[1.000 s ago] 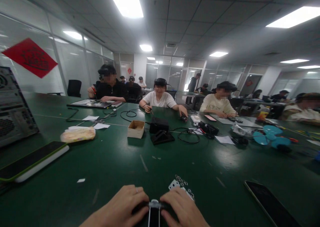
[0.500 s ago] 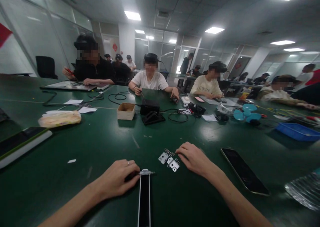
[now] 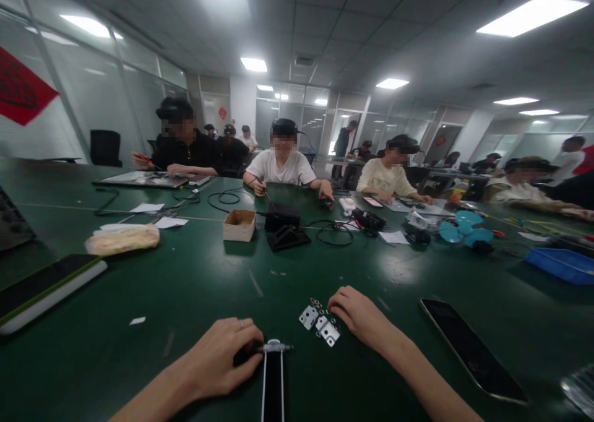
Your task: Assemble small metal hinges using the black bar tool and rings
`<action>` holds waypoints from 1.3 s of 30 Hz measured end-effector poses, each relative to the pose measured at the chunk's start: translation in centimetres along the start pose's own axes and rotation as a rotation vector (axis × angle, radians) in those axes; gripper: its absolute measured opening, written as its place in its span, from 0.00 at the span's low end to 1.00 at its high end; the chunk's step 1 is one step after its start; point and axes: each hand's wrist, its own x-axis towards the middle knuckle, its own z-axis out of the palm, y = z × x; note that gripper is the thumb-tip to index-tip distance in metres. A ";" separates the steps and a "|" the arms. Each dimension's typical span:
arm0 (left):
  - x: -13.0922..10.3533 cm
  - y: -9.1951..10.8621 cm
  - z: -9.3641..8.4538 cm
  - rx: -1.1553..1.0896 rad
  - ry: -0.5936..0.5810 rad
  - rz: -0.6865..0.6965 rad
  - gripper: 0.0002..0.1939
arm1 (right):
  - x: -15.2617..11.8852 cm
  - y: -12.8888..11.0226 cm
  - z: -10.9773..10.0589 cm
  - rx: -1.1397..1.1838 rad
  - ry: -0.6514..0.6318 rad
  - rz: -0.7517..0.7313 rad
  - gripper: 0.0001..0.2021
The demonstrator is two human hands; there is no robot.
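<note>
My left hand (image 3: pixel 229 357) rests on the green table with curled fingers around the left end of a small rod. That rod crosses the top of a long dark device with light edges (image 3: pixel 273 378), which runs toward me. My right hand (image 3: pixel 355 314) has its fingers bent down at small rings and nuts (image 3: pixel 317 304); whatever its fingertips hold is too small to make out. Beside it lie two silvery metal plates with holes (image 3: pixel 328 331), more small rings around them.
A phone (image 3: pixel 473 351) lies right of my right arm. Farther back are a small open box (image 3: pixel 239 225), a black stand (image 3: pixel 288 237), a turquoise fan (image 3: pixel 465 228), a blue tray (image 3: pixel 561 265) and a plastic bag (image 3: pixel 123 239). People sit across the table.
The whole view has shifted, so the table and hands appear lower. My right fingers have curled in more closely over the small rings. My left hand keeps its place at the rod.
</note>
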 end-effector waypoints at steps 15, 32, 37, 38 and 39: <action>-0.5 0.1 0.0 -0.011 0.012 -0.041 0.07 | 0.2 -0.3 0.1 0.055 -0.019 0.032 0.11; -0.2 0.6 0.0 0.014 0.013 -0.043 0.06 | 0.9 -1.8 -1.3 -0.097 -0.197 0.325 0.09; -0.3 0.6 0.2 0.013 0.022 -0.046 0.06 | 0.9 -2.0 -1.3 -0.127 -0.195 0.322 0.10; -0.3 0.6 0.2 0.012 0.022 -0.045 0.06 | 0.9 -2.0 -1.3 -0.138 -0.196 0.321 0.10; -0.3 0.6 0.2 0.012 0.024 -0.044 0.06 | 0.9 -2.1 -1.2 -0.150 -0.195 0.320 0.10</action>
